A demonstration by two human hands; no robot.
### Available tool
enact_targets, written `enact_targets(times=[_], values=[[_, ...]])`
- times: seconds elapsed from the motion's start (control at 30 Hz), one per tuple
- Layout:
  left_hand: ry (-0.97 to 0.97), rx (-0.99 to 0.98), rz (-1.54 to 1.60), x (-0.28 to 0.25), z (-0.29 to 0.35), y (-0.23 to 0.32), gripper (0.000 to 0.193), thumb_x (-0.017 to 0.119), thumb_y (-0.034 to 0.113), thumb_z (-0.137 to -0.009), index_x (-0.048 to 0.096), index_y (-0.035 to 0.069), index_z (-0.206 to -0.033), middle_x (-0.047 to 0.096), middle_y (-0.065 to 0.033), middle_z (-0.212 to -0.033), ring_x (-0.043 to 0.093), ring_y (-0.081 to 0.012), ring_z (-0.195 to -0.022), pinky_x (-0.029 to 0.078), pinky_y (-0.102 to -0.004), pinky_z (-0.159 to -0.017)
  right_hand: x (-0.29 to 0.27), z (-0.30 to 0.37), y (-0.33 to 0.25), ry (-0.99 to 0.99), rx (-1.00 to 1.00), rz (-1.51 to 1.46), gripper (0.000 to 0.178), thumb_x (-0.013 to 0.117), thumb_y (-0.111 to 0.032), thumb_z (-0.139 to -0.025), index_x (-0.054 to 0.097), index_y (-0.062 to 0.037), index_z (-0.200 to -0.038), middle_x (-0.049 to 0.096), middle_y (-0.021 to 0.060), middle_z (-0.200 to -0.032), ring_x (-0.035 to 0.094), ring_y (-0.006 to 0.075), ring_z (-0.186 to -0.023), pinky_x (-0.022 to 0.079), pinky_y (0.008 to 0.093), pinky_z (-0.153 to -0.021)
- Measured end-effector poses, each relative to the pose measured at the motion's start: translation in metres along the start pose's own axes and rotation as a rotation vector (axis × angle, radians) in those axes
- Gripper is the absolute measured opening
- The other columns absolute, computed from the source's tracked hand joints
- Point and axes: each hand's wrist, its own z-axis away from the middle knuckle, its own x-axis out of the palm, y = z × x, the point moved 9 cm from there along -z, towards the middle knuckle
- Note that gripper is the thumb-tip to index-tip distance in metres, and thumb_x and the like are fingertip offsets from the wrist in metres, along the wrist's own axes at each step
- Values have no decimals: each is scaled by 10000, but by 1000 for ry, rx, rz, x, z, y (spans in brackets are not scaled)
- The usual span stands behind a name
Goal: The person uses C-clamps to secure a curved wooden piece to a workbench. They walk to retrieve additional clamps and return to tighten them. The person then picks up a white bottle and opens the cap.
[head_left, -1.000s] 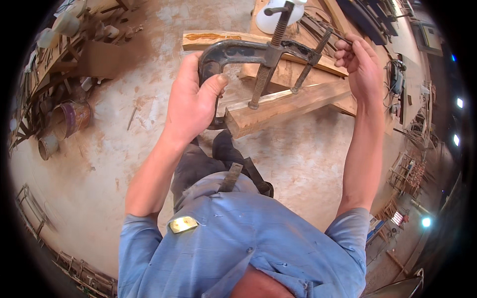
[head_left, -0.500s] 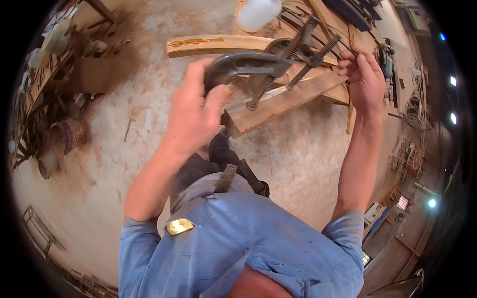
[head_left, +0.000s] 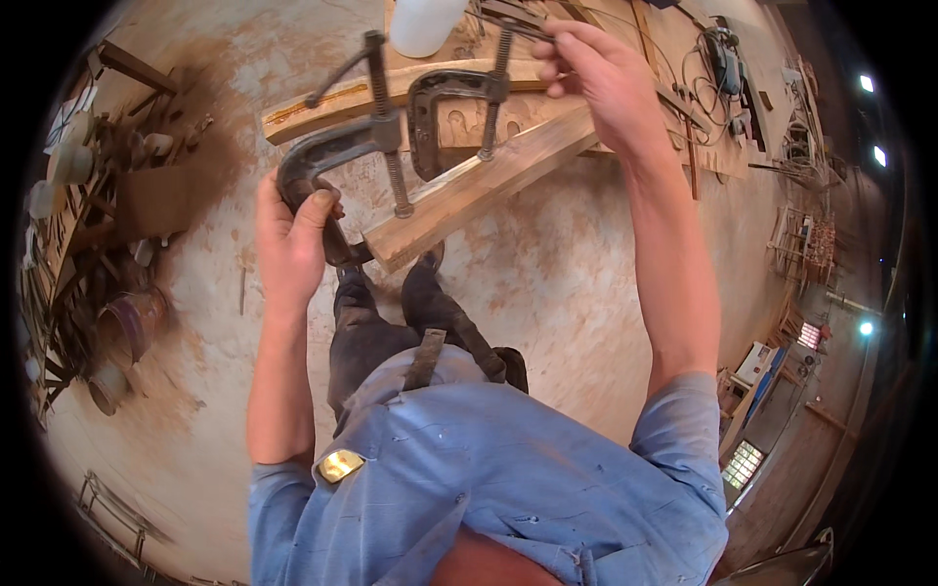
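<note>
My left hand [head_left: 293,230] is closed round the curved frame of a dark metal C-clamp [head_left: 327,156], beside the near left end of a wooden beam [head_left: 474,186]. That clamp's threaded screw stands on the beam's top, with its turning bar slanting off the screw's upper end. A second C-clamp [head_left: 422,117] sits farther along the same beam, its screw foot also on the wood. At the upper right my right hand [head_left: 606,83] is closed with its fingertips at the end of the second clamp's turning bar [head_left: 528,31]. The clamps' lower jaws are mostly hidden.
Behind the clamps lies a curved timber [head_left: 332,109] with an amber streak. A white plastic container [head_left: 425,24] stands beyond it. A corded power tool [head_left: 721,63] lies at the far right. Buckets [head_left: 132,322] and wood scraps crowd the left side.
The beam and clamps now appear farther left, and the two clamps look wider apart. My left hand sits lower on its clamp's frame. My right hand has come inward with the turning bar.
</note>
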Motion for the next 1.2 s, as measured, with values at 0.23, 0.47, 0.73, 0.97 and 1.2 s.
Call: enact_targets(times=[0.23, 0.47, 0.73, 0.97, 1.2], values=[[96, -201, 157, -23, -5, -70, 200, 579, 84, -932, 459, 17, -1078, 611, -104, -854, 608, -182, -716, 541, -333, -662, 10, -6, 5, 49, -7, 131, 289, 551, -177, -961, 607, 40, -1143, 673, 97, -960, 620, 135, -764, 511, 262, -638], [126, -332, 271, -30, -4, -113, 180, 546, 84, -959, 461, 30, -1109, 601, -115, -858, 617, -219, -735, 562, -376, -661, -48, 27, 58, 136, 122, -2, 300, 536, -165, -981, 608, 51, -1176, 669, 92, -980, 608, 121, -775, 502, 247, -639], [147, -378, 275, -26, -2, -113, 153, 508, 39, -956, 440, 27, -1092, 588, -126, -855, 609, -225, -719, 552, -382, -655, -103, 66, 127, 247, 284, -8, 290, 544, -167, -969, 614, 39, -1161, 657, 54, -937, 582, 86, -732, 481, 223, -608], [179, -408, 271, -24, 16, -115, 157, 513, 54, -961, 436, 37, -1096, 591, -122, -861, 610, -229, -734, 558, -391, -670, -107, 52, 143, 222, 250, 173, 293, 592, -169, -939, 627, 34, -1148, 666, 34, -927, 587, 73, -752, 474, 209, -620], [171, -359, 308, -20, 37, -116, 224, 579, 112, -952, 453, 54, -1128, 603, -123, -879, 620, -237, -767, 567, -392, -686, -65, 2, 108, 102, -102, 602, 307, 651, -175, -858, 644, 18, -1096, 669, 141, -910, 638, 256, -820, 498, 333, -774]])
